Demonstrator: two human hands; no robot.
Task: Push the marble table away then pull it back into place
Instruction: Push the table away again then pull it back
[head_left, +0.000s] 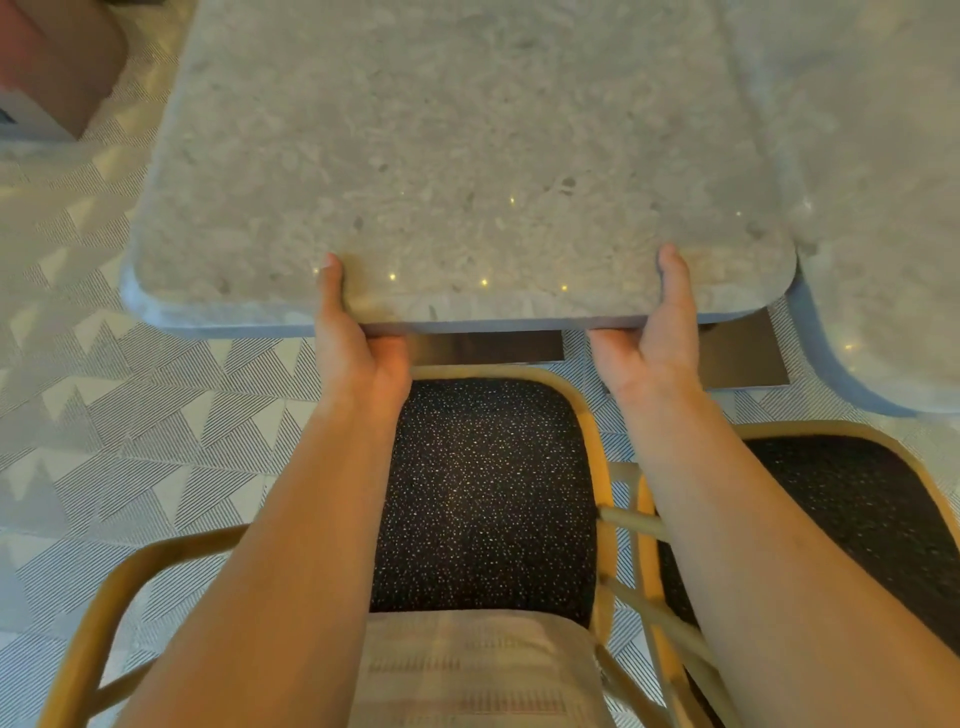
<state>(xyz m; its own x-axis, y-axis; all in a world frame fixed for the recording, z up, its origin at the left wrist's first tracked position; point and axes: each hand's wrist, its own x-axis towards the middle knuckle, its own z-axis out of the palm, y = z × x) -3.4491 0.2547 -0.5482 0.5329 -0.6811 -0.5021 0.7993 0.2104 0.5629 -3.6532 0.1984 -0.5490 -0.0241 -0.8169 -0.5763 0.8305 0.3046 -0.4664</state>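
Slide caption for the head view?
Left hand and right hand grip the marble table by its near edge, thumbs on top, over a chair.

Near edge of marble table (457, 156) is hiding the fingers of left hand (358, 348) and right hand (660, 343); only the thumbs are showing on top. Top frame edge is cutting off the table's far end. Slab is covering most of the base (488, 347). Reddish-brown object (57, 62), top left, is appearing blurred and cropped; unidentifiable.
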